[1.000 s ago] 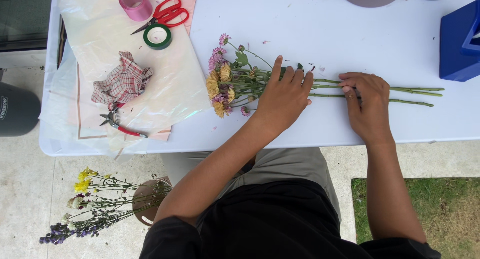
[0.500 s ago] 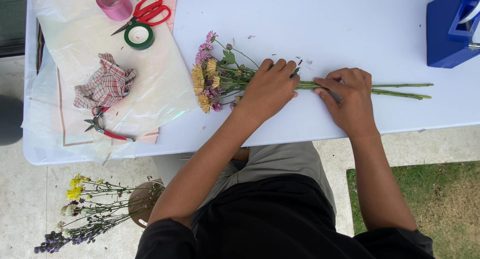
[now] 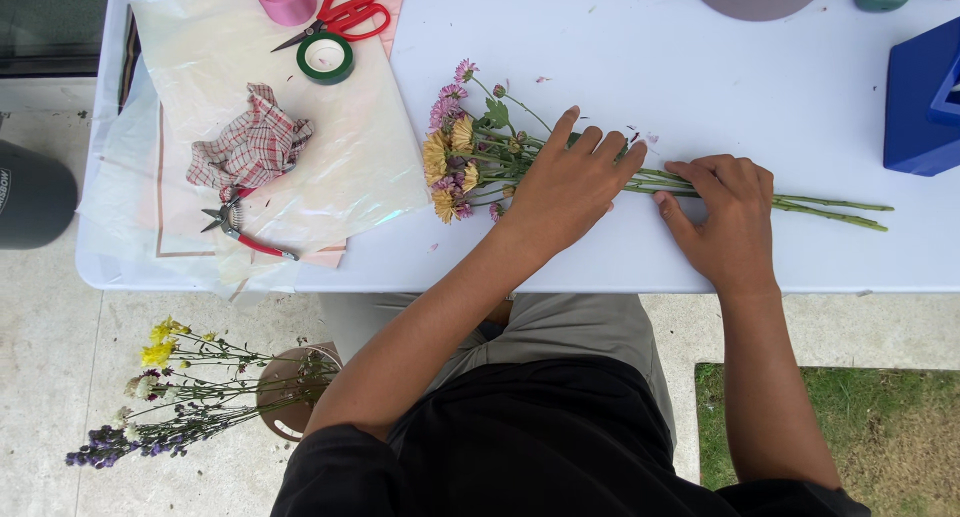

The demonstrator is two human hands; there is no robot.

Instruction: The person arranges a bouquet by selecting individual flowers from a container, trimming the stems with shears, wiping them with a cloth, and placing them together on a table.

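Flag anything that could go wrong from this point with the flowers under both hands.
1. The left hand lies flat on the flower bunch just behind the blooms; hard pressure could crush leaves or snap thin stems.
2. The right hand pins the bare stems near the front edge of the white table; a slip might roll the bunch off.
3. Loose petals already dot the table, so more may shed.

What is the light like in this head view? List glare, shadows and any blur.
Head view: soft, even daylight; the white plastic table is bright but not blown out; mild sheen on the clear wrapping sheet; only faint shadows under the left hand and right hand on the bunch of yellow and pink flowers; focus sharp, no motion blur.
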